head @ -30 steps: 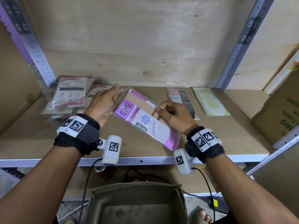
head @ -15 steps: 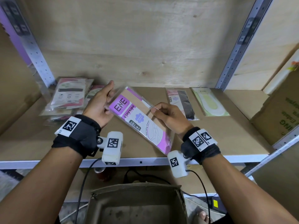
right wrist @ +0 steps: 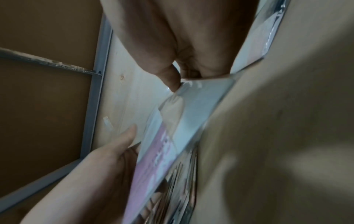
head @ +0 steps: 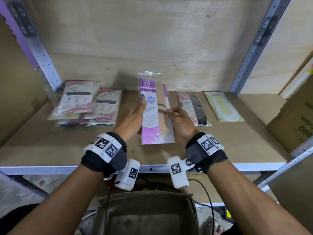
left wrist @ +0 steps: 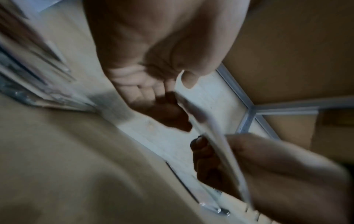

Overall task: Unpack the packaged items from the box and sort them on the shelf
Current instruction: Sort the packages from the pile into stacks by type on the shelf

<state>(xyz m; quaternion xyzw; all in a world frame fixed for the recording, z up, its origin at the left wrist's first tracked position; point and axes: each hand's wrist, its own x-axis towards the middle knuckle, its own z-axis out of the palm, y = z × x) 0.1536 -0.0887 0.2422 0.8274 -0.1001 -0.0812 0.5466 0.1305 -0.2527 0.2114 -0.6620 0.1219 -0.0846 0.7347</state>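
A purple and white ENE stocking packet (head: 155, 112) in clear plastic stands nearly upright above the middle of the wooden shelf (head: 186, 148). My left hand (head: 133, 119) holds its left edge, thumb laid on the front. My right hand (head: 179, 122) pinches its right edge between thumb and fingers. The left wrist view shows the packet (left wrist: 193, 112) edge-on, held from both sides. In the right wrist view my thumb presses the packet's (right wrist: 178, 121) top corner. The open brown box (head: 147, 214) sits below the shelf, between my forearms.
A stack of pink and white packets (head: 84, 104) lies at the shelf's left. A packet with a black stocking (head: 193, 109) and a pale green one (head: 223, 107) lie flat at the right. A cardboard carton (head: 296, 119) stands beyond the right post.
Both hands have turned the purple packet from a slanted lie to nearly upright and carried it right and further back over the shelf.
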